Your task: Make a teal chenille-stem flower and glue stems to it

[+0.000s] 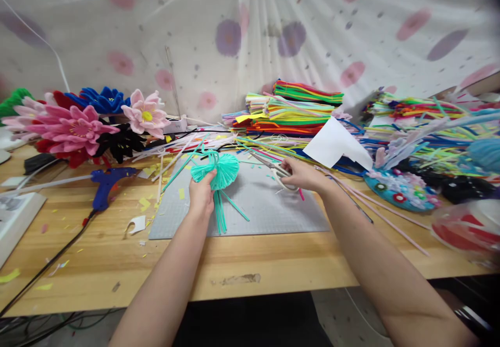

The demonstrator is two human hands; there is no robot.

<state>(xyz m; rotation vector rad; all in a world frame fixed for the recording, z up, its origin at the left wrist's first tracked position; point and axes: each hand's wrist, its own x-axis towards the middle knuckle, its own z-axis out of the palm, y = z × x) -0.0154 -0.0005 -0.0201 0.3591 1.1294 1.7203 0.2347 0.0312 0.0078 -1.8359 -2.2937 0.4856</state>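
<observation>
My left hand (202, 193) is closed on a round turquoise fan-like piece (226, 172) made of pipe cleaners, the thumb lying across its face. Several turquoise stems (221, 214) hang below it, and a curled turquoise bit stands at its top. To the right, my right hand (299, 175) grips the white-handled scissors (279, 172), whose blades point up and left, apart from the turquoise piece. Both hands are above a grey cutting mat (265, 217).
Fluffy flowers (78, 128) stand at the left, near a blue glue gun (103, 188) and a white power strip (15, 222). Pipe cleaner bundles (292, 110) are stacked at the back. White paper (336, 144) and a decorated blue piece (398, 190) lie right.
</observation>
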